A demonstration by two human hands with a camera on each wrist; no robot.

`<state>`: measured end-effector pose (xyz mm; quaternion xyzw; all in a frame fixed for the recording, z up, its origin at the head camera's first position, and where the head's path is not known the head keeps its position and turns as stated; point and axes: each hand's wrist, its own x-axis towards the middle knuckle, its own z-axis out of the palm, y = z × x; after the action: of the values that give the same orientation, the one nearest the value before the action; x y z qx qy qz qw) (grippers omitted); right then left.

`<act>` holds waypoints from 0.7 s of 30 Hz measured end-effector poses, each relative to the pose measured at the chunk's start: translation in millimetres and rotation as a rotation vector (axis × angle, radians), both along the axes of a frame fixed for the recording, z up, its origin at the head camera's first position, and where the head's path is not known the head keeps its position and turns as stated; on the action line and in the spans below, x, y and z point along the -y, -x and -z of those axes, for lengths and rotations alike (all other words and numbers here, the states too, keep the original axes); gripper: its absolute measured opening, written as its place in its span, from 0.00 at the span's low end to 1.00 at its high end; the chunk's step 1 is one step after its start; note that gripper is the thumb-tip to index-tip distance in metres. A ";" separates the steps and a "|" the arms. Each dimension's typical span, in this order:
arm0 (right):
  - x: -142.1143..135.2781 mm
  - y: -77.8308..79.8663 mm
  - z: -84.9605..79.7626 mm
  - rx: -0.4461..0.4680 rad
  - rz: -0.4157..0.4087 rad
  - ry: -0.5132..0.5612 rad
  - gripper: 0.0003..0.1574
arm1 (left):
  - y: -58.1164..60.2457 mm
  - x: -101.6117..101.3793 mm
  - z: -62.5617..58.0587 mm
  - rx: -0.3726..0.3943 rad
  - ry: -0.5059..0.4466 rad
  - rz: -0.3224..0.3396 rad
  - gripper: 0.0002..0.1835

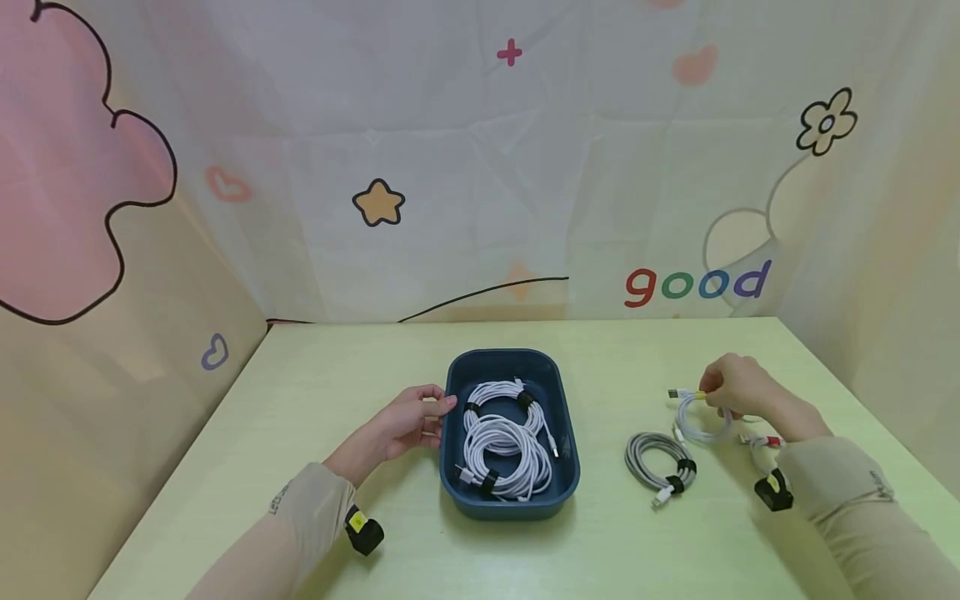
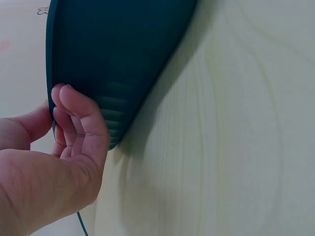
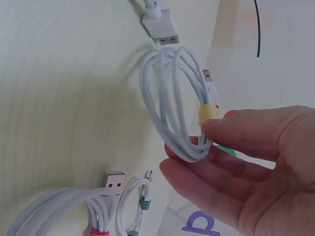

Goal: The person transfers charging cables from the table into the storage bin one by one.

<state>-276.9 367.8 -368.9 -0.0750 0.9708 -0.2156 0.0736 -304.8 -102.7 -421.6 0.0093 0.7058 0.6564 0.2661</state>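
My left hand (image 1: 407,423) holds the left rim of a dark blue plastic bin (image 1: 567,467), thumb over the edge and fingers against the outer wall. Inside the bin lie coiled white cables (image 1: 491,454) with black straps, one coil overlapping another. To the right, my right hand (image 1: 738,387) pinches a coiled white USB cable (image 3: 162,98) by its yellow tie, between thumb and fingers. In the right wrist view the coil hangs tilted above the table. A grey coiled cable (image 1: 637,467) with black straps lies between the bin and my right hand.
Beneath my right forearm lies a white USB cable (image 3: 59,204) with a red tie. A thinner white cable (image 3: 123,206) with green ties is beside it. A printed curtain (image 1: 480,167) stands behind the pale table (image 1: 315,367).
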 end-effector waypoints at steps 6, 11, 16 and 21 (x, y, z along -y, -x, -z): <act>4.1 2.0 -5.0 0.054 0.027 0.037 0.10 | 1.0 0.0 0.3 -0.001 -0.001 0.002 0.06; 10.3 3.5 -7.9 0.050 0.016 0.049 0.11 | 0.7 0.5 1.2 -0.001 -0.008 0.004 0.06; 19.6 6.6 -12.7 0.038 -0.003 0.069 0.11 | 0.5 0.7 1.6 -0.001 -0.007 0.000 0.06; 29.5 10.5 -17.0 0.047 -0.009 0.080 0.12 | 0.6 0.1 1.3 -0.001 -0.009 -0.004 0.07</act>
<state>-287.3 338.3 -351.9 -0.0769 0.9591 -0.2555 0.0943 -305.4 -102.7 -422.9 0.0095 0.7030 0.6602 0.2644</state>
